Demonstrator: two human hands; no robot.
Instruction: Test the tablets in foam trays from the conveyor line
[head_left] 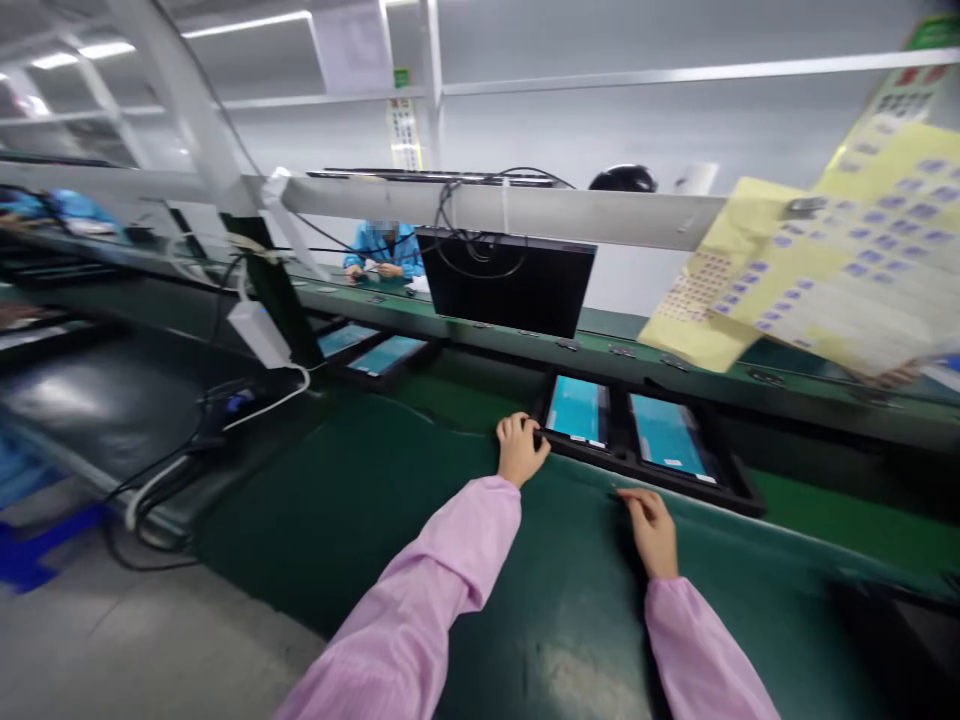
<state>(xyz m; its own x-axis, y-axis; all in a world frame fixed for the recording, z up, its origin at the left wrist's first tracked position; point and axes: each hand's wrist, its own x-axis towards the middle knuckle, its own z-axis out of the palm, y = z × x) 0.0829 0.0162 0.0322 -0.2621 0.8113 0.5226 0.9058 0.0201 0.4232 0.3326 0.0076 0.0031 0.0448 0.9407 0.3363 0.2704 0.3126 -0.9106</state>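
A black tray [622, 462] lies at the far side of the green bench, with two flat panels in its compartments. The left panel [576, 408] and the right panel [670, 434] both show blue-teal faces with small white labels along the near edge. My left hand [522, 452] is closed on the tray's near left corner, its fingers curled and the thumb at the rim. Just in front of the tray, my right hand [651, 528] hovers over the mat with fingertips pinched together. Whatever they hold, if anything, is too small to make out.
Another black tray with blue panels [386, 355] sits further left. A dark monitor [510, 285] stands behind. Yellow paper sheets [847, 250] hang from the rail at right. Cables and a white power strip [259, 332] are at left. A person in blue [386, 250] sits opposite.
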